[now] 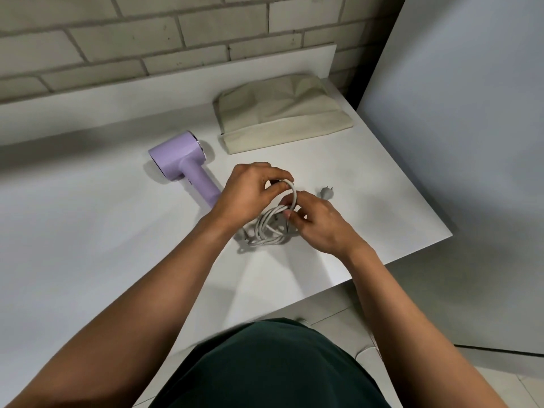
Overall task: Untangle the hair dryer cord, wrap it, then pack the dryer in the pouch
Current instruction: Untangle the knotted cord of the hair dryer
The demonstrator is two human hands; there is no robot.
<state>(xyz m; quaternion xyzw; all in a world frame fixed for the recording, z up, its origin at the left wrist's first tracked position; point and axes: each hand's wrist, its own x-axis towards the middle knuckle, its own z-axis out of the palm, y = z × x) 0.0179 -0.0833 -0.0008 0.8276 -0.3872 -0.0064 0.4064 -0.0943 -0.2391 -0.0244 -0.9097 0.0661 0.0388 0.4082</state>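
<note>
Both hands are pinching the white cord (272,228), bunched in loops on the table (338,254) between them: left hand (250,192) lifts a loop, right hand (316,222) grips the bundle. Looks springy and light, so grab loops, not the plug (326,192). Lilac hair dryer (182,164) lies just left, pouch (279,113) behind, probably soft cloth

Pouch (282,113) behind dryer (182,163), cord (269,228).
</note>
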